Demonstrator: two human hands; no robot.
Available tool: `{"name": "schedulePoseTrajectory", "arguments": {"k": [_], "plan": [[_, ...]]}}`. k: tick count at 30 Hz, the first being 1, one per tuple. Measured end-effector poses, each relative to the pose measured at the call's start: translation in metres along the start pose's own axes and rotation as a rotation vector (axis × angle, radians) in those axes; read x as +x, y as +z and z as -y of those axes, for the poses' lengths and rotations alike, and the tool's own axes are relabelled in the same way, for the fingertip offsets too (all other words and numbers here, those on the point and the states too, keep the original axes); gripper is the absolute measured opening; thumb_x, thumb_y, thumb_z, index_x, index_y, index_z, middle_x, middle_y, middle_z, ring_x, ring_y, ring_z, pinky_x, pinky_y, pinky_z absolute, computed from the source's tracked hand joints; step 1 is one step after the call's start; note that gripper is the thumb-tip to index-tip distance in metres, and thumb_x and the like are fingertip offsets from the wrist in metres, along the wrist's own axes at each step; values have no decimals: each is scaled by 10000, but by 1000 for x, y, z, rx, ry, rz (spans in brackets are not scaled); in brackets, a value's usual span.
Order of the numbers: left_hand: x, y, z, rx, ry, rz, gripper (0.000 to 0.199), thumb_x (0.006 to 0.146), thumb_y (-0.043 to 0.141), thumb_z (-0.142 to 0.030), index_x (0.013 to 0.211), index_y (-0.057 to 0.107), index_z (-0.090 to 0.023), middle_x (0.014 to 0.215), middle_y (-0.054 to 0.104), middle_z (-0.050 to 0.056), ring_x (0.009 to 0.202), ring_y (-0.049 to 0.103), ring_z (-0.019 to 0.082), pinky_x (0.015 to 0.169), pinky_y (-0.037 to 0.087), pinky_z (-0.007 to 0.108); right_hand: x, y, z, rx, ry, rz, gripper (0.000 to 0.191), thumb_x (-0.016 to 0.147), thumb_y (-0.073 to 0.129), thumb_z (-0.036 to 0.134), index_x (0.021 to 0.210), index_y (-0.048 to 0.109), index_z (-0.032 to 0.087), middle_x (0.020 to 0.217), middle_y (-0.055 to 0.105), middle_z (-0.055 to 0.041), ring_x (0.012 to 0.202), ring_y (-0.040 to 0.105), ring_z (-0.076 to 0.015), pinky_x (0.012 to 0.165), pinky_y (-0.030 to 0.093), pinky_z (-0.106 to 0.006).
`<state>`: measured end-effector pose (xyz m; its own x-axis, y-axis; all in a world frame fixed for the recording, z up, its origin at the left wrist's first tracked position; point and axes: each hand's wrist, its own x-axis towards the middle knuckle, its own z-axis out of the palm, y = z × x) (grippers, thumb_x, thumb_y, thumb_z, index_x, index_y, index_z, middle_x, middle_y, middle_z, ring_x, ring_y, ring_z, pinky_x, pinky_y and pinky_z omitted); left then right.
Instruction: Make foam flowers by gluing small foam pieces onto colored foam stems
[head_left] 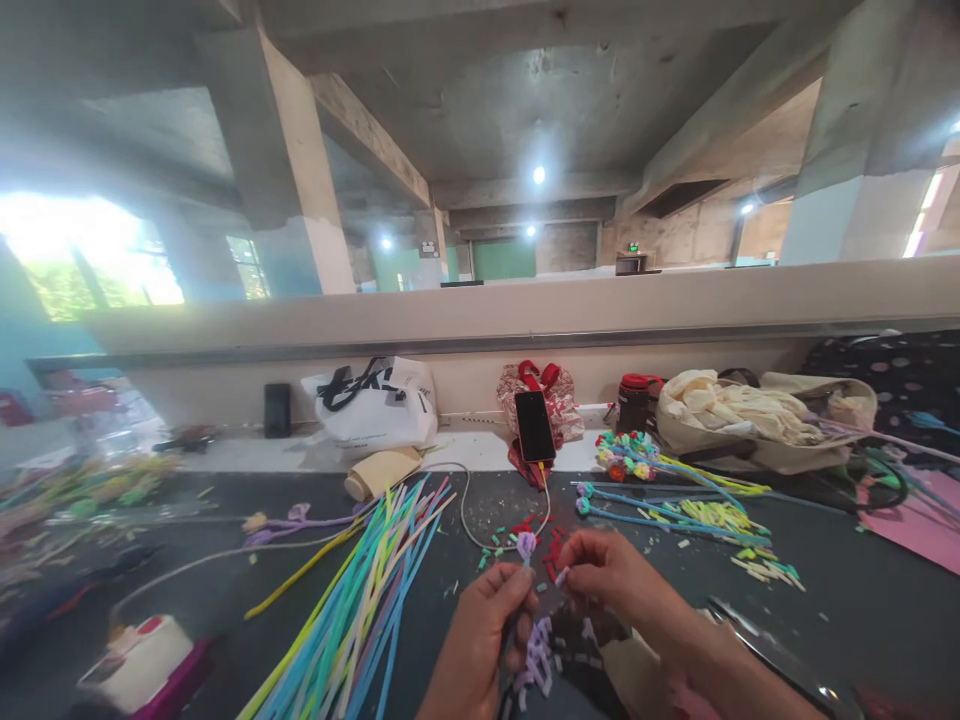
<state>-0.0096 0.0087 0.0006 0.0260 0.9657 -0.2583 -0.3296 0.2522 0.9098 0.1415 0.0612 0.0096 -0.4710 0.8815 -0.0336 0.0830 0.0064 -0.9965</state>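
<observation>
Pinched upright between the thumb and fingers of my left hand (495, 610) is a small light purple pipe-cleaner flower (526, 545). My right hand (607, 575) is just to its right, thumb and fingertips closed on a short light purple piece of pipe cleaner (562, 577). Below the hands lies a loose heap of bent purple pieces (538, 655). Red cut pieces (553, 548) are scattered behind the flower, with green bits nearby. The lower stem of the flower is mostly hidden by my left hand.
Long coloured pipe cleaners (352, 600) fan out at left. Finished flowers (626, 452) and cut yellow pieces (709, 520) lie at right. A phone (534, 425) on a cable leans at the back, between a white bag (375, 410) and a dark bottle (632, 405). Scissors (772, 645) lie near my right forearm.
</observation>
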Motion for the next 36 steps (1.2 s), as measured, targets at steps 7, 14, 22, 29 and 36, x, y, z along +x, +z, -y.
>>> {"name": "schedulePoseTrajectory", "arguments": {"k": [7, 14, 22, 29, 36], "plan": [[0, 19, -4, -79, 43, -89, 250, 573, 683, -362, 643, 564, -153, 488, 518, -50, 364, 394, 29, 341, 267, 128, -2, -1, 5, 44, -5, -60, 31, 585, 506, 168, 612, 516, 157, 452, 520, 67, 385, 473, -59, 369, 305, -154], [-1, 27, 7, -164, 63, -126, 221, 585, 691, -305, 690, 579, -146, 537, 565, -23, 425, 469, 49, 390, 349, 140, -1, 8, 3, -2, -2, -92, 50, 588, 513, 206, 611, 496, 166, 442, 497, 70, 359, 438, -70, 351, 316, -171], [4, 22, 9, -166, 74, -120, 270, 533, 725, -303, 688, 565, -149, 460, 510, -66, 320, 407, 33, 368, 330, 157, 1, 11, -12, -132, -73, -108, 33, 593, 533, 137, 609, 556, 155, 505, 531, 57, 444, 467, -70, 411, 317, -166], [6, 17, 10, -224, 49, -69, 173, 646, 645, -260, 710, 532, -145, 456, 503, -65, 322, 415, 27, 370, 308, 141, -2, 12, -2, -118, -39, -19, 62, 619, 540, 177, 647, 587, 149, 489, 551, 50, 405, 484, -74, 370, 336, -161], [3, 19, 9, -228, 47, -56, 158, 656, 640, -249, 694, 541, -132, 535, 551, -32, 416, 497, 46, 384, 334, 132, -5, 8, -2, -66, -25, -25, 129, 673, 498, 236, 688, 592, 149, 423, 498, 74, 311, 397, -52, 306, 298, -150]]}}
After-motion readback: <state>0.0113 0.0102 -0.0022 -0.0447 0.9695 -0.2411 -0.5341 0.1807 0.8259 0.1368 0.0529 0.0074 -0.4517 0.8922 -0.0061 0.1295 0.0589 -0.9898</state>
